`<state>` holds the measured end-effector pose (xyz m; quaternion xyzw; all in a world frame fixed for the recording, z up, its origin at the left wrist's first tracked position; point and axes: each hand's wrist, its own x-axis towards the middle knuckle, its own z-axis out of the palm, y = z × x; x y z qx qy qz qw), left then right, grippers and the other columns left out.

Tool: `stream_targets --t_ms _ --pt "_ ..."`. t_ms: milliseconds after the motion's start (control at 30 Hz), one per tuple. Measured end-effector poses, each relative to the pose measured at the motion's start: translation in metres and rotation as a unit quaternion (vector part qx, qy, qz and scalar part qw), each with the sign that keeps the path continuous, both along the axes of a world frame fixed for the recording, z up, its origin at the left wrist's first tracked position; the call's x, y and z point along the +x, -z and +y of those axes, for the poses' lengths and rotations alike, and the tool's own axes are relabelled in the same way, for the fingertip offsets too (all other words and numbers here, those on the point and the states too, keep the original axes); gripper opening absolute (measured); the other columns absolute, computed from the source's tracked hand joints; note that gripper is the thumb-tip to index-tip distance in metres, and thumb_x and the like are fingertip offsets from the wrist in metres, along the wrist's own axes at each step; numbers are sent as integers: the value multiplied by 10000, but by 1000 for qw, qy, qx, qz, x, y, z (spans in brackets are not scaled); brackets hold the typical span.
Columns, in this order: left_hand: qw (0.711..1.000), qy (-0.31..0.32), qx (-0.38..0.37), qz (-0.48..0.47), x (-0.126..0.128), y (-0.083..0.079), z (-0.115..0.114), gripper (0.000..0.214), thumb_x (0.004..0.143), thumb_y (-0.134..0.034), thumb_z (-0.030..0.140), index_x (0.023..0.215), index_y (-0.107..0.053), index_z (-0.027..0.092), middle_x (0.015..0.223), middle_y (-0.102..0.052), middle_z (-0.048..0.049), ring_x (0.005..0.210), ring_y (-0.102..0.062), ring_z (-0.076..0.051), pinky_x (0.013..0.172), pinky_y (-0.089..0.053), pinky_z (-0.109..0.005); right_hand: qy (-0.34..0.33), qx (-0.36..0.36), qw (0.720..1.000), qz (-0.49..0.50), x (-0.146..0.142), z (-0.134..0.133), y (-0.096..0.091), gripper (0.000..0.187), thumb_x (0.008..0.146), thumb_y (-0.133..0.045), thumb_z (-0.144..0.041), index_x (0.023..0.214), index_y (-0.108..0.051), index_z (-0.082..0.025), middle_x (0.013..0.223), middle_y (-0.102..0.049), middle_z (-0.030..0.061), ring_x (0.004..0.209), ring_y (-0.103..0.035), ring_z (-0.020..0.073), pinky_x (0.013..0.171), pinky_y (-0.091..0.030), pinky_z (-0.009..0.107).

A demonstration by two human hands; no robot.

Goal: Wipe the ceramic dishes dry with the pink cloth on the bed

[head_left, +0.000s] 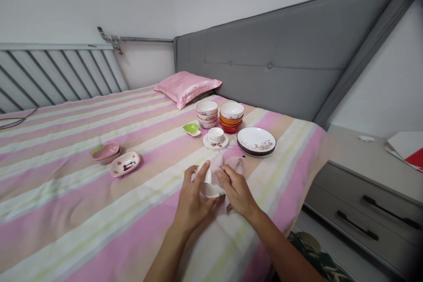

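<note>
My left hand (192,200) is closed around a small white dish (211,191), whose exact shape is partly covered. With bent fingers, my right hand (238,189) grips a pale pink cloth (236,164) pressed against the dish. Just beyond them, small white bowls (216,135) sit on flower-printed saucers (211,145). To their right is a stack of flower-patterned plates with dark edges (256,139). Two bowl stacks stand behind: white bowls with red rims (207,112) and a white bowl (231,110) on top of orange and red bowls (231,127).
A green leaf-shaped dish (191,129) lies left of the bowls. Farther left are pink dishes (106,152) and an oval patterned dish (125,164) on the striped bedsheet (99,224). A pink pillow (187,87) rests by the grey headboard (264,48). A nightstand (370,176) stands right.
</note>
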<state>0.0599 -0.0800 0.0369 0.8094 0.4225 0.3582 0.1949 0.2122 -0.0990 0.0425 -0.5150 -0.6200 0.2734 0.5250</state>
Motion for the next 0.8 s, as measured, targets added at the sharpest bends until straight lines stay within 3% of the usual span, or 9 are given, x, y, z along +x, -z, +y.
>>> stream_targets --t_ms 100,400,600,800 --pt "1000 7 -3 -2 3 0 -2 873 649 -680 179 1384 -243 357 1218 -354 -78 1118 -430 -256 907 -427 -438 -7 -11 1000 6 -2 0 3 219 915 -355 -358 811 -484 -214 596 -423 -53 531 -423 114 521 -298 229" --pt "996 -9 -22 -84 5 3 0 974 615 -731 234 1401 -163 326 1272 -396 -89 1192 -402 -262 905 -440 -430 -7 -15 998 62 -4 0 4 299 919 -334 -395 681 -375 -218 596 -367 -52 562 -400 113 531 -313 225" --pt "986 -52 -71 -144 7 2 0 903 549 -775 303 1322 -309 294 1253 -427 -92 1185 -428 -288 833 -490 -427 -2 -30 997 77 -5 1 6 296 916 -322 -424 722 -409 -218 638 -420 -41 604 -444 123 580 -345 227" --pt "982 -92 -73 -149 5 4 2 791 534 -774 287 1232 -404 258 1249 -450 -85 1171 -450 -270 823 -498 -393 10 -29 996 78 -8 1 10 286 921 -312 -399 714 -399 -223 641 -424 -32 624 -451 135 610 -357 243"
